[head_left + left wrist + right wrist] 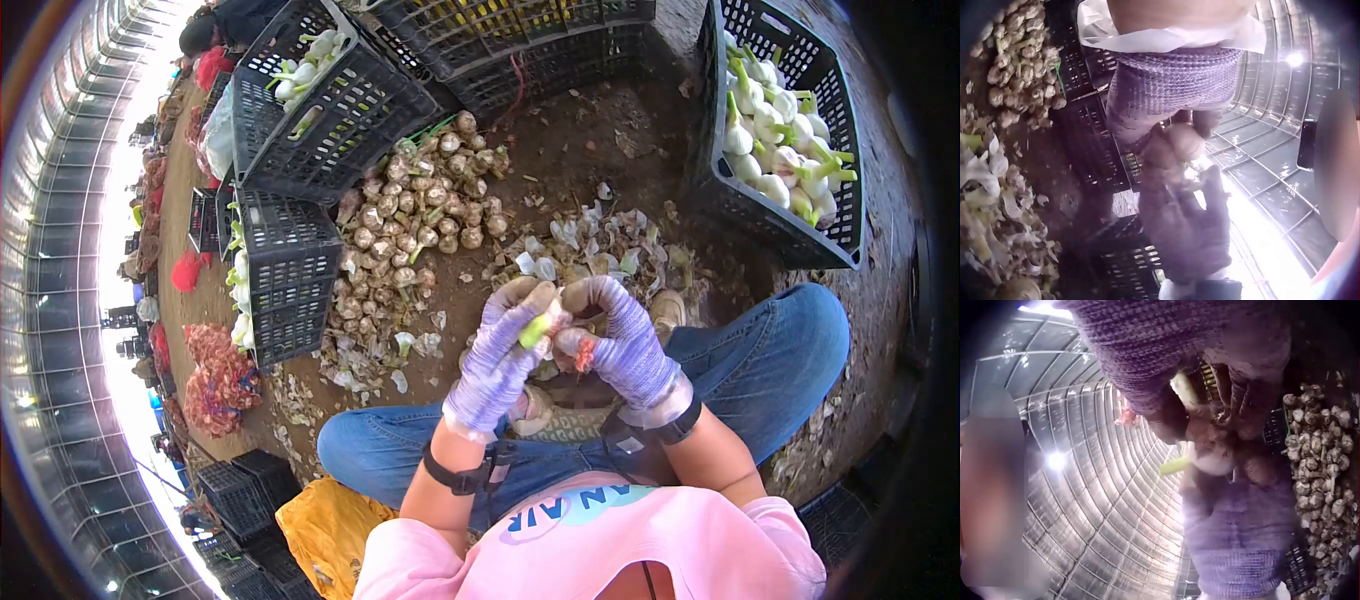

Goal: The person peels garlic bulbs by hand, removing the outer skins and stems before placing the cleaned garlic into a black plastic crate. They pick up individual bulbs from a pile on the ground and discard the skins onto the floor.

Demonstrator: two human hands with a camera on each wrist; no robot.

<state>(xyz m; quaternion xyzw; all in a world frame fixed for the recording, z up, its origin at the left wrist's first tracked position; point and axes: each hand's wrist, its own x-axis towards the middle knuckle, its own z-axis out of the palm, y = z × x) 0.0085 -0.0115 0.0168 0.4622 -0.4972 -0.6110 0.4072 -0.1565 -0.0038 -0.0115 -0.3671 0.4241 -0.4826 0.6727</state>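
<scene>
Both hands wear dirt-stained purple knit gloves and meet in front of the body, above the lap. Between them is a garlic bulb [1213, 464], its white side partly bare, with a short green stem [535, 331] pointing toward the left hand. The left hand [497, 350] grips the bulb with curled fingers. At the bulb's other side, the right hand [628, 345] pinches its brownish outer skin [1207, 432] between thumb and fingers. A reddish patch shows by the right fingertips in the head view. Fingers hide much of the bulb.
Unpeeled garlic [420, 205] lies heaped on the ground ahead, beside loose peelings [590, 245]. A black crate [790, 235] of cleaned garlic stands at right; other crates [290, 270] stand at left. A yellow cloth [325, 535] and red net sacks [215, 375] lie at left.
</scene>
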